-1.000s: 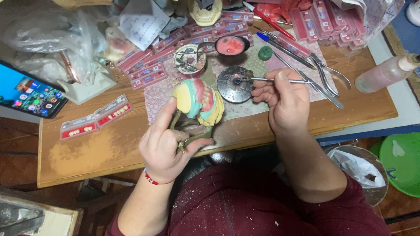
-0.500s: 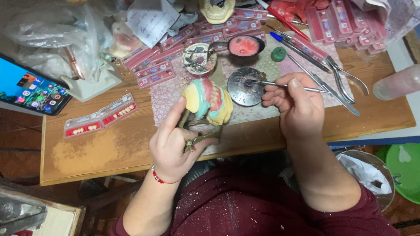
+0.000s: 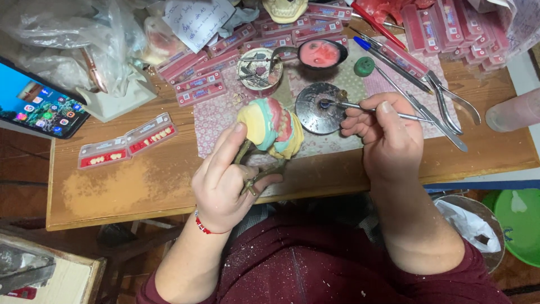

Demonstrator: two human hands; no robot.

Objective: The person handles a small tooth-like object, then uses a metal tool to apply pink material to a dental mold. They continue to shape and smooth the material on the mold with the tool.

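Observation:
My left hand (image 3: 228,180) grips a brass articulator frame that carries a dental cast (image 3: 270,126) of yellow plaster, pink wax and small teeth, held above the front of the wooden bench. My right hand (image 3: 385,132) holds a thin metal instrument (image 3: 360,107), and its tip rests in the middle of a round grey metal dish (image 3: 318,107) just right of the cast. A small black bowl of pink wax (image 3: 320,53) lies behind the dish.
Strips of artificial teeth (image 3: 126,141) lie at left, with more in pink trays along the back (image 3: 208,70). Pliers and metal tools (image 3: 444,107) lie at right. A lit phone (image 3: 39,104) leans at far left, and a green basin (image 3: 520,225) stands on the floor.
My right hand stays at the grey dish with the instrument tip in it. The left hand keeps its hold on the cast with little movement; the view has shifted slightly.

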